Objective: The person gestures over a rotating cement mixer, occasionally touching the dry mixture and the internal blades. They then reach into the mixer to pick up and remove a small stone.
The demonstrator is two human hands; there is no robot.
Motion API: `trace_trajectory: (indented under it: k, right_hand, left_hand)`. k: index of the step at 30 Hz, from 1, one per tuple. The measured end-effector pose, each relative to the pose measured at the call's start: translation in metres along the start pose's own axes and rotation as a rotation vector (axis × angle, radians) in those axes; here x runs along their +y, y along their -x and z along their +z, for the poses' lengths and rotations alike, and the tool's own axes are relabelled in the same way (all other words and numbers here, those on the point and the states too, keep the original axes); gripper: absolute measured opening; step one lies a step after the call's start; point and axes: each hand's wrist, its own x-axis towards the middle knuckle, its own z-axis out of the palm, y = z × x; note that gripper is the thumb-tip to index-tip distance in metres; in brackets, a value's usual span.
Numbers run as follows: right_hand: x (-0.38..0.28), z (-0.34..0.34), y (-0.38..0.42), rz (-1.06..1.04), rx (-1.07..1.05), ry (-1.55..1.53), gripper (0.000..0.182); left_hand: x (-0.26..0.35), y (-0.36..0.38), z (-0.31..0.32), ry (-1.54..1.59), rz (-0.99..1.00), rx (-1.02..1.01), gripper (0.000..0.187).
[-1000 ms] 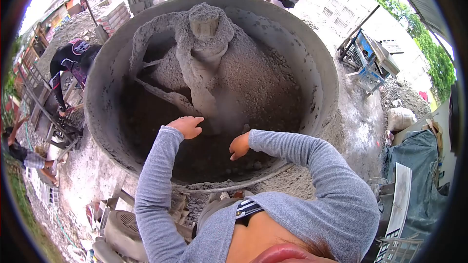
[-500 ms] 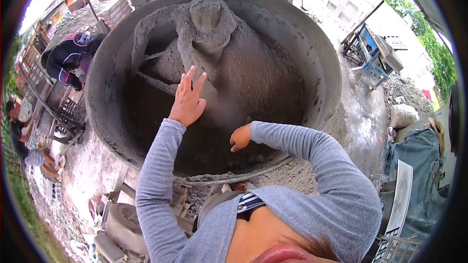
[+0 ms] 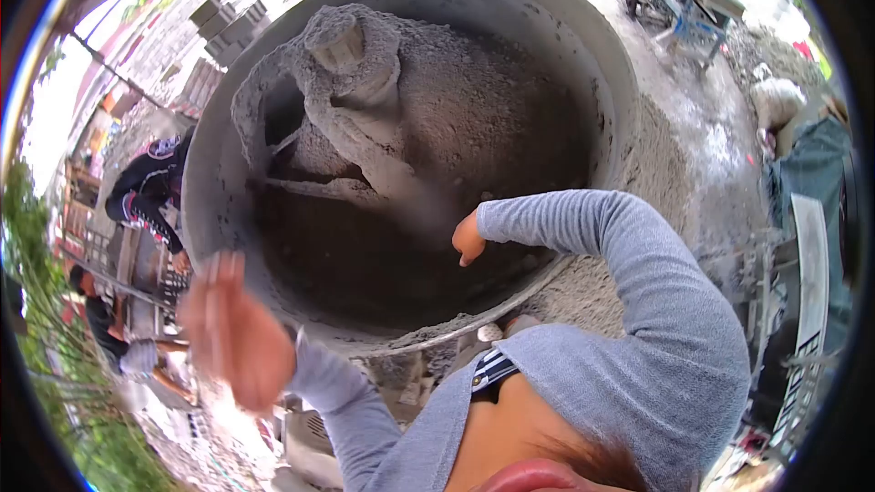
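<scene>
A large round mixer pan [image 3: 597, 46] stands in front of me, with a grey dry mix [image 3: 474, 100] heaped at its back. Its cement-caked central hub [image 3: 337, 46] carries a mixing arm [image 3: 365, 141]. My left hand [image 3: 237, 337] is raised outside the pan's near left rim, blurred by motion, its fingers stretched out and nothing visible in them. Over the near right part of the pan hangs my right hand [image 3: 468, 239], curled closed and apart from the mix below. Whatever it may hold is hidden.
A person in black [image 3: 150, 182] bends at the pan's left side; another person [image 3: 109, 323] is farther left. Concrete blocks [image 3: 223, 27] are stacked behind. A blue metal machine [image 3: 684, 5] stands at the back right, and a dark tarp [image 3: 816, 182] lies at the right.
My left hand has swung from above the pan to the left, outside its rim. My right hand stays over the pan, slightly higher in view. The camera view has turned.
</scene>
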Motion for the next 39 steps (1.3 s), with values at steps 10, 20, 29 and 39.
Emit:
trace_trajectory:
  k: [10, 20, 29, 39]
  right_hand:
    - [-0.002, 0.005, 0.002, -0.042, 0.002, 0.042, 0.053]
    - [-0.005, 0.005, 0.005, -0.034, 0.003, 0.068, 0.053]
    - [-0.004, 0.0, 0.009, -0.063, 0.008, 0.075, 0.053]
    - [-0.008, -0.006, 0.015, -0.008, 0.014, 0.107, 0.053]
  left_hand:
    - [0.089, -0.018, 0.095, 0.602, 0.344, -0.474, 0.035]
    - [0.083, -0.02, 0.114, 0.656, 0.307, -0.52, 0.028]
    - [0.081, -0.023, 0.124, 0.702, 0.294, -0.538, 0.021]
    - [0.086, -0.024, 0.134, 0.776, 0.296, -0.548, 0.015]
